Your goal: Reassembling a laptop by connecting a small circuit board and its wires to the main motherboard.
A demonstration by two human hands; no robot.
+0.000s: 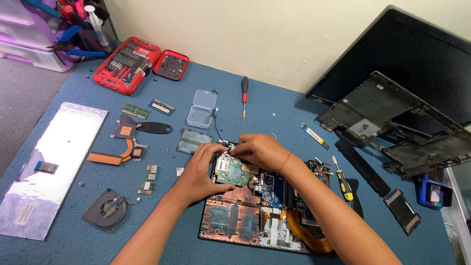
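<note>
While both hands pinch it, the small green circuit board (pixel 232 172) lies flat, long axis left-right, on the opened laptop base (pixel 230 221). Left hand (pixel 202 169) grips its near-left edge, right hand (pixel 260 149) its far edge. A yellow-handled screwdriver (pixel 343 182) lies just right.

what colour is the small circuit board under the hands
Green circuit board, seen in the head view.

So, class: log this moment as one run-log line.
left hand: on green circuit board | right hand: fingers at board's top edge | base: opened laptop chassis | surface: blue mat

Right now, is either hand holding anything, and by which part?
Both hands are on the small green circuit board at the laptop chassis's top-left. Left hand grips its left edge; right hand pinches its top edge. Whether it is lifted free cannot be told.
</note>
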